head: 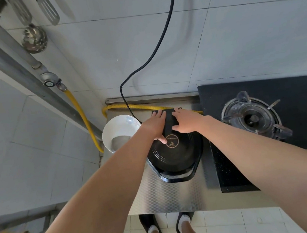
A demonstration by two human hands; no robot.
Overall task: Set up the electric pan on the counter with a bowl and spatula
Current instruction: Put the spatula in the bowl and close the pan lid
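A black electric pan [175, 157] sits on the steel counter [167, 197], with a round label at its middle. Its far end is a flat black block [169, 121] that both hands grip. My left hand [154, 126] holds the block's left side, thumb resting on the pan's surface. My right hand [186, 121] clasps the right side. A black power cord [157, 45] runs from the pan up the tiled wall. A white bowl [120, 132] holding grey liquid stands just left of the pan. Metal spatulas [48, 10] hang on the wall at top left.
A gas stove [254, 116] with a burner and pot supports lies right of the pan. A yellow gas hose [144, 107] runs along the counter's back edge. A perforated ladle [34, 39] hangs near the spatulas. My slippered feet [168, 227] stand below the counter's front edge.
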